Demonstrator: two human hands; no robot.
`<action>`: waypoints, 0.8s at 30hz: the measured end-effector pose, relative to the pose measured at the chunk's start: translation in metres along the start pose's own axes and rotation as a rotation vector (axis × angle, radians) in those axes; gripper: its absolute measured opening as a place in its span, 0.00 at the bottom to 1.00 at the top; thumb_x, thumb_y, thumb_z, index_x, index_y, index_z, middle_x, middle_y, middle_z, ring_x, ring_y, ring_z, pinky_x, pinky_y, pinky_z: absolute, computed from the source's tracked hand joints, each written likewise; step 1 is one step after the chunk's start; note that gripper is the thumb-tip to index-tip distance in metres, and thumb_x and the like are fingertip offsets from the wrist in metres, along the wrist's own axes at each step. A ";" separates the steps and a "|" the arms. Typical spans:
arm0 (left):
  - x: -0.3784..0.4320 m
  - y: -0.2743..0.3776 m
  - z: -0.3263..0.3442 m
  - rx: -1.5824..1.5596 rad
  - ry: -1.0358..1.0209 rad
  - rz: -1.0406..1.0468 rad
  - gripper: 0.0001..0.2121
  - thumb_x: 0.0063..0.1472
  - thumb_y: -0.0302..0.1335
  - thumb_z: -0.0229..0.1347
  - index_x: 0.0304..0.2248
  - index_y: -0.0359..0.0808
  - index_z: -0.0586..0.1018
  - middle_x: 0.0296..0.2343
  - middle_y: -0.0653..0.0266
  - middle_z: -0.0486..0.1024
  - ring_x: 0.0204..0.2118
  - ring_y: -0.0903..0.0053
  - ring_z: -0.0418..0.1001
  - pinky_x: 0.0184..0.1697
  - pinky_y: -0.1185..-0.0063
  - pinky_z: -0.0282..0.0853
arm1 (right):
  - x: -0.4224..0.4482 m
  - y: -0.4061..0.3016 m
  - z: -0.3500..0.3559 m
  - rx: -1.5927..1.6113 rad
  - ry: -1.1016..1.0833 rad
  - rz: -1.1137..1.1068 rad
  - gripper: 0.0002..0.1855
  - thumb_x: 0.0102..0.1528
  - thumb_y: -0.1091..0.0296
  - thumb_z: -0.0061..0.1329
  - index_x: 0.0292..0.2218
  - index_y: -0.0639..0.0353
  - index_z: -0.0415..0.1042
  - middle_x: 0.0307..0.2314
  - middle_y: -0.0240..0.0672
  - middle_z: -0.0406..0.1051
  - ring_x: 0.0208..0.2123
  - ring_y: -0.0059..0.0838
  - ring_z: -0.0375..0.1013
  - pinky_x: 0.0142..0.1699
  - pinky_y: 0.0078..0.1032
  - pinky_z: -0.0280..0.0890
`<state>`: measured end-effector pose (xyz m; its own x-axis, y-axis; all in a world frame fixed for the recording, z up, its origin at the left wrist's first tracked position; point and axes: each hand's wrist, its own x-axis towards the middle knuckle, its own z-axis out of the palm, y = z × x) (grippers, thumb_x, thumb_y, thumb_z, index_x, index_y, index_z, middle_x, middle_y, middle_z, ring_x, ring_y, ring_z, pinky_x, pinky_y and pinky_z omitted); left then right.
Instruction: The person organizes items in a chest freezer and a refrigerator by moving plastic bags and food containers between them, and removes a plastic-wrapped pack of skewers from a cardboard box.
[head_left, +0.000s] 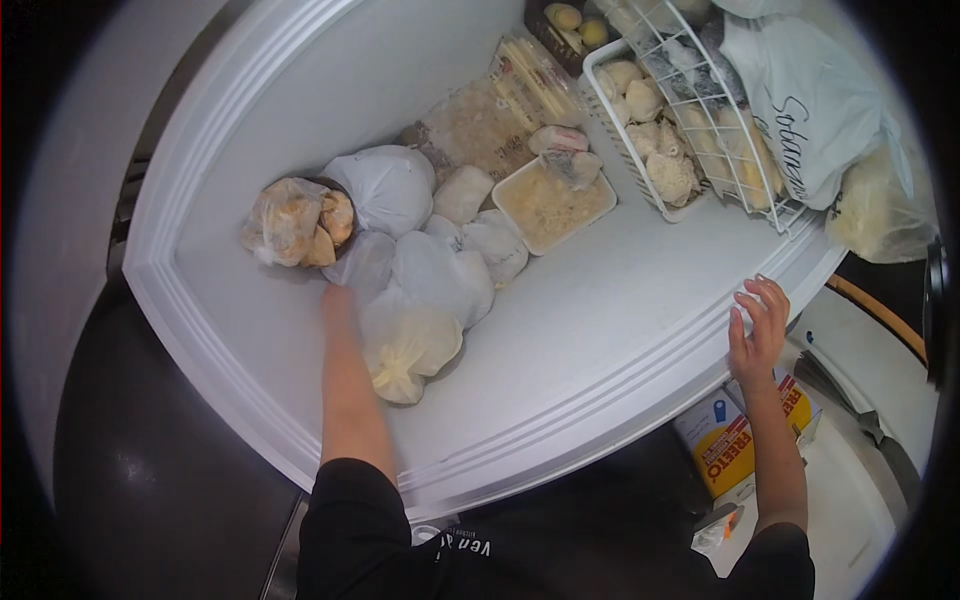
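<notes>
Deep in a white chest freezer (615, 300), my left hand (339, 294) reaches in beside a pale plastic bag (366, 262); its fingers are hidden, so its grip cannot be told. Just above it lies a clear bag of tan food pieces (289, 221), with a tied white bag (386, 187) next to that. Several whitish bags (439, 274) and a bag with yellowish contents (412, 345) lie to its right. My right hand (761, 322) is at the freezer's near rim on the right, fingers apart and slightly curled, holding nothing.
A tub of frozen pale food (555, 202) sits mid-freezer. At the upper right are a plastic basket of pale lumps (649, 127), a tilted wire basket (720, 97) and a large white bag with handwriting (806, 105). Yellow printed boxes (724, 442) stand outside, below the rim.
</notes>
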<state>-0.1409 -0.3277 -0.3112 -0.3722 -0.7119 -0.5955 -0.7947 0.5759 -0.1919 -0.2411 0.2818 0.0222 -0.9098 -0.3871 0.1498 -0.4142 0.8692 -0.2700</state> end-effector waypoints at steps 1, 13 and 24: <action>-0.016 -0.009 -0.010 0.131 0.057 0.213 0.13 0.54 0.32 0.50 0.35 0.34 0.79 0.40 0.48 0.74 0.41 0.58 0.74 0.43 0.64 0.70 | 0.001 0.002 0.002 0.023 0.006 -0.014 0.11 0.47 0.78 0.49 0.36 0.61 0.71 0.41 0.41 0.67 0.47 0.45 0.63 0.52 0.37 0.59; -0.085 -0.031 -0.096 -0.054 -0.005 0.424 0.17 0.48 0.32 0.49 0.30 0.24 0.77 0.29 0.39 0.74 0.35 0.48 0.72 0.40 0.64 0.66 | 0.008 0.002 -0.009 0.151 0.110 -0.002 0.10 0.46 0.75 0.53 0.34 0.59 0.71 0.38 0.40 0.66 0.44 0.45 0.65 0.49 0.37 0.61; -0.334 0.126 -0.271 -0.654 -0.152 0.664 0.14 0.49 0.30 0.58 0.31 0.26 0.77 0.25 0.61 0.76 0.27 0.77 0.72 0.33 0.79 0.66 | -0.003 0.019 -0.013 0.295 0.173 -0.071 0.07 0.47 0.71 0.53 0.27 0.62 0.69 0.35 0.44 0.66 0.42 0.46 0.66 0.47 0.35 0.64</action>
<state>-0.2469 -0.1268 0.0750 -0.8154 -0.2325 -0.5301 -0.5711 0.4720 0.6716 -0.2460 0.3031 0.0290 -0.8711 -0.3636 0.3300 -0.4888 0.7060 -0.5125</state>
